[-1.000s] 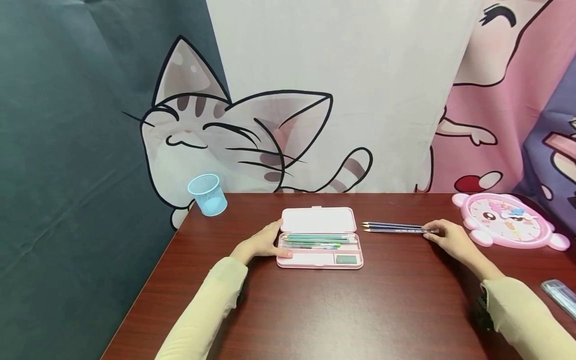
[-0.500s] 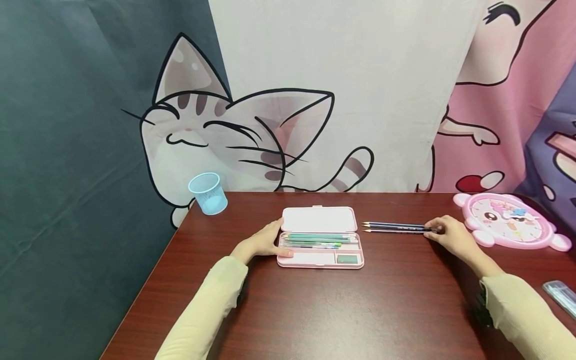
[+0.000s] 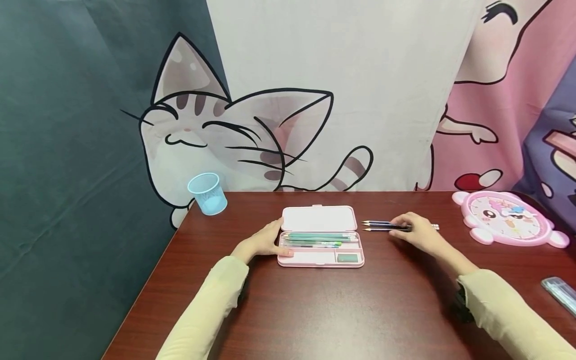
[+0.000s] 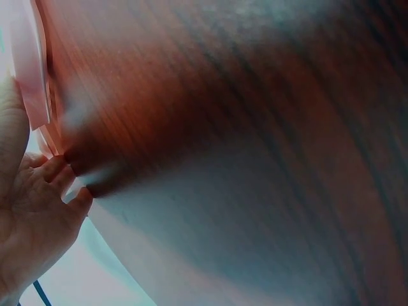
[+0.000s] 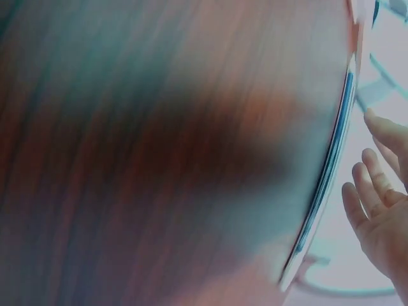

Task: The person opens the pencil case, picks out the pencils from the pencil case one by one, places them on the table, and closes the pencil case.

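A pink pencil case (image 3: 317, 258) lies open on the table, its lid (image 3: 319, 220) folded back. Green pencils (image 3: 320, 236), pens and a green eraser (image 3: 347, 258) are inside. My left hand (image 3: 258, 242) holds its left end, thumb over the front tray and fingers at the lid's edge. Right of the case lie three dark pencils (image 3: 381, 229), tips towards it. My right hand (image 3: 418, 231) is over their middle; in the right wrist view that hand (image 5: 382, 204) has relaxed fingers with a gap between them and the pencils (image 5: 325, 172).
A light blue mesh cup (image 3: 208, 194) stands at the table's far left corner. To the right is a pink cartoon clock (image 3: 510, 220), with a clear case (image 3: 560, 295) nearer me at the right edge. A cat-printed curtain (image 3: 288, 135) hangs behind the table (image 3: 342, 310).
My right hand has let go of the pencils' blunt ends and moved left along them to their middle. The left hand and the pencil case stay where they were.
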`<state>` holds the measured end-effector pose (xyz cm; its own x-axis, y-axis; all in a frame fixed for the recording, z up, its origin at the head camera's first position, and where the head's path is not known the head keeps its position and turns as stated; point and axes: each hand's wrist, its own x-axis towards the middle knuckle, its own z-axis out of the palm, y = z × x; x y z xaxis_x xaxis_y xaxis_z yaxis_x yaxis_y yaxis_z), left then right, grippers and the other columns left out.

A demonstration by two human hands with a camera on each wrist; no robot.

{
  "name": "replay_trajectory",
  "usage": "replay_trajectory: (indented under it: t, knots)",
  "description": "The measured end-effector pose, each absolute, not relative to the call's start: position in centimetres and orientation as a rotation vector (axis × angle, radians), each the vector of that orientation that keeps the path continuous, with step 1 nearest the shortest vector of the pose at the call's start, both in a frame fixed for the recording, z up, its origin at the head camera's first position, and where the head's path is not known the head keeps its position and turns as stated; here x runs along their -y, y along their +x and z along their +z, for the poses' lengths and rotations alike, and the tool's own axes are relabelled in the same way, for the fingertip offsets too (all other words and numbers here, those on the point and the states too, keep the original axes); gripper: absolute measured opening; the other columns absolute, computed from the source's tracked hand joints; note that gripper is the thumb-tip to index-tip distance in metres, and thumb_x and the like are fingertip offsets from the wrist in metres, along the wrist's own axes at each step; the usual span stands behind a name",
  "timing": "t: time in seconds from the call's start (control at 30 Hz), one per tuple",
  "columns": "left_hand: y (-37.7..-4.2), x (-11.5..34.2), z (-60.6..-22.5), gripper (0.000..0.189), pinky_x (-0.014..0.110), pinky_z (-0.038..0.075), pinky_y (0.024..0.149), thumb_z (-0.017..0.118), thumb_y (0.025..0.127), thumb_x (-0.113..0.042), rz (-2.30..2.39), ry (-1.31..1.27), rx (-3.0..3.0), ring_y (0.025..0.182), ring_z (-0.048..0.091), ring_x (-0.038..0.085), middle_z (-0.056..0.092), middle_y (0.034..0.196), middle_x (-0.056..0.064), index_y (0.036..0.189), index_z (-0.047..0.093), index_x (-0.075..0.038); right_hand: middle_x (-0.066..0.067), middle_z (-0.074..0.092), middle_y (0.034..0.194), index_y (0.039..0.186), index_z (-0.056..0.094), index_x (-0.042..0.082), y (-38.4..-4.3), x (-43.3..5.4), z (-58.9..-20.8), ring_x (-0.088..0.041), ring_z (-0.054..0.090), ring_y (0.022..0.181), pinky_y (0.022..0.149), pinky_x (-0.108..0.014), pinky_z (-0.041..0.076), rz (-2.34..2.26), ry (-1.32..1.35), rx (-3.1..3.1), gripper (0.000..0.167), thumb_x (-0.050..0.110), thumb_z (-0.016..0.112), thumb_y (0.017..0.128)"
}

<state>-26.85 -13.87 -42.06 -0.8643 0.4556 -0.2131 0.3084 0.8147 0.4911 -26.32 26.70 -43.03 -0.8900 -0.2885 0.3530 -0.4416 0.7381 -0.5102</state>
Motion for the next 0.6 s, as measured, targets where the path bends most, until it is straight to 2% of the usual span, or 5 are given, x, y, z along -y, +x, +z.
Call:
replay_trajectory:
  t: [0.17, 0.3, 0.47, 0.6]
  knots:
    - [-26.9, 13.9, -42.3, 0.107, 0.043, 0.021, 0.113, 0.074, 0.073, -0.042, 0.628, 0.555, -2.685, 0.140, 0.019, 0.031, 0.018, 0.151, 0.020, 0.144, 0.010, 0.004, -0.010, 0.068, 0.089, 0.093, 0.067, 0.002, -26.3, -22.8, -43.0, -0.021, 0.062, 0.082, 0.073, -0.029, 0.051, 1.038, 0.675, 2.738, 0.019, 0.012, 0.071, 0.078]
    - [-27.0, 13.9, -42.5, 0.107, 0.042, 0.020, 0.113, 0.073, 0.073, -0.043, 0.631, 0.560, -2.686, 0.140, 0.018, 0.031, 0.018, 0.151, 0.019, 0.145, 0.010, 0.004, -0.010, 0.067, 0.090, 0.093, 0.066, 0.001, -26.1, -20.1, -43.1, -0.023, 0.063, 0.084, 0.076, -0.036, 0.052, 1.082, 0.800, 2.749, 0.018, 0.009, 0.070, 0.078]
    - [-27.0, 14.0, -42.6, 0.106, 0.042, 0.020, 0.113, 0.072, 0.074, -0.043, 0.637, 0.563, -2.689, 0.140, 0.018, 0.030, 0.018, 0.151, 0.017, 0.145, 0.009, 0.002, -0.002, 0.063, 0.084, 0.090, 0.067, 0.006, -26.2, -17.6, -43.3, -0.014, 0.056, 0.076, 0.069, -0.032, 0.047, 0.770, 0.895, 2.749, 0.021, 0.015, 0.076, 0.073]
    - [-26.9, 14.0, -42.5, 0.106, 0.042, 0.021, 0.113, 0.073, 0.074, -0.042, 0.645, 0.572, -2.689, 0.140, 0.019, 0.030, 0.018, 0.151, 0.017, 0.146, 0.008, 0.001, 0.000, 0.061, 0.082, 0.087, 0.068, 0.008, -26.3, -16.2, -43.3, -0.014, 0.055, 0.075, 0.066, -0.032, 0.045, 0.556, 0.937, 2.711, 0.021, 0.017, 0.078, 0.070]
